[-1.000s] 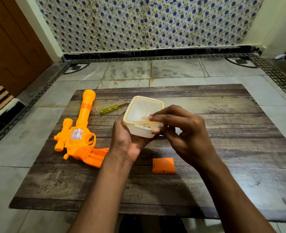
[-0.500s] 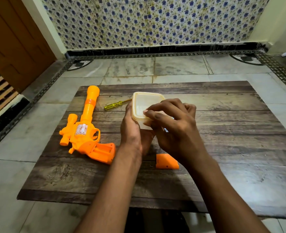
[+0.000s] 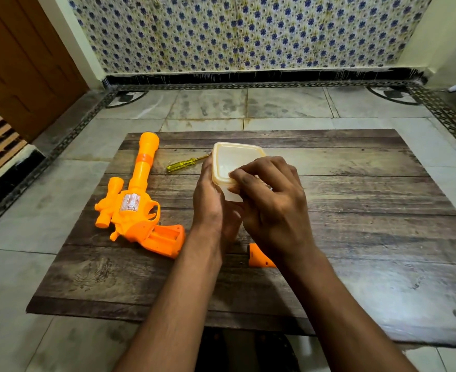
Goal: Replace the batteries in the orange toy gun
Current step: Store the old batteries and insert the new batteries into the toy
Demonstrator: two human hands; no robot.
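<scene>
The orange toy gun (image 3: 135,205) lies on the left of the wooden table (image 3: 355,237), barrel pointing away, its grip compartment open and facing up. Its orange battery cover (image 3: 257,257) lies near the table's middle, partly hidden by my right wrist. My left hand (image 3: 210,208) grips a small cream plastic box (image 3: 232,162) from the left side and tilts its opening toward me. My right hand (image 3: 272,202) has its fingertips curled over the box's near rim. What lies inside the box is hidden.
A yellow-handled screwdriver (image 3: 184,164) lies behind the box, between it and the gun's barrel. Grey floor tiles surround the low table. A brown door stands at the far left and a patterned wall at the back.
The box has been tipped up more steeply toward me. My right fingers moved from pinching inside the box to lying over its near rim. The camera moved closer.
</scene>
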